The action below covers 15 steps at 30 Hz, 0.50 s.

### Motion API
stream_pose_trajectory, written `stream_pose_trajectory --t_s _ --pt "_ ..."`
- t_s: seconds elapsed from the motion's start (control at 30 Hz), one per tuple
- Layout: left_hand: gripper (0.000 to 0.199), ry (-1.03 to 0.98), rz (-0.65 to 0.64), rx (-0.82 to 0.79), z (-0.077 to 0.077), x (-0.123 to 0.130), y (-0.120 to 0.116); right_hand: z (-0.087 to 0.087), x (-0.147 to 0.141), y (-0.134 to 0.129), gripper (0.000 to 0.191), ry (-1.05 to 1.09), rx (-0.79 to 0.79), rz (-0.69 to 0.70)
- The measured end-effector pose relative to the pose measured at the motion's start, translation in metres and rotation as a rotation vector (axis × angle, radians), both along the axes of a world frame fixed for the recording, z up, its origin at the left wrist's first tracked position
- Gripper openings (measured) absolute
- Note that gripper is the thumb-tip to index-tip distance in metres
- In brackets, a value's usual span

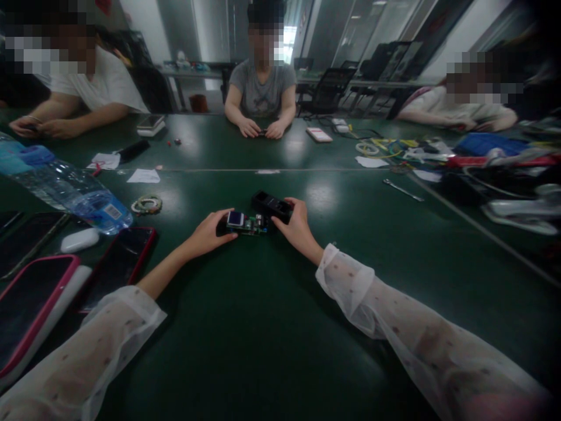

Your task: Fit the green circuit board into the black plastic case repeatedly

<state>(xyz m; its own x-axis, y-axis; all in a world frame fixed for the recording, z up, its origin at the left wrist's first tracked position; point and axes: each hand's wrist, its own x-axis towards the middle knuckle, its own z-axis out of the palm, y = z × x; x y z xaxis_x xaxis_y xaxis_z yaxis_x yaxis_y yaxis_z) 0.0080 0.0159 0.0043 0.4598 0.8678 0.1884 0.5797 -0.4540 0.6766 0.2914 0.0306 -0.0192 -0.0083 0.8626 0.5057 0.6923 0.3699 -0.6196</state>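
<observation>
We find the circuit board (249,223) outside the black casing (268,204); left hand (205,233) clamps the board, right hand (300,227) the casing.

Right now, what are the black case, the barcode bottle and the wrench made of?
Black case: probably plastic, fairly matte, with moulded-looking edges. Barcode bottle: likely clear, glossy plastic, because it's see-through with bright glints. Wrench: seems metal, perhaps steel, from its silvery shine.

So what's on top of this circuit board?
A small screen sits at one end of the circuit board, small components toward the other. Whatever lies under the screen is hidden.
</observation>
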Motion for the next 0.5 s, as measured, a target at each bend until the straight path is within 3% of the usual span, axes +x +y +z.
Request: stream_pose_trajectory --t_s 0.5 --pt "0.068 0.005 0.009 -0.013 -0.0004 -0.0006 -0.0002 -0.0012 0.0016 0.0014 0.052 0.018 -0.045 0.025"
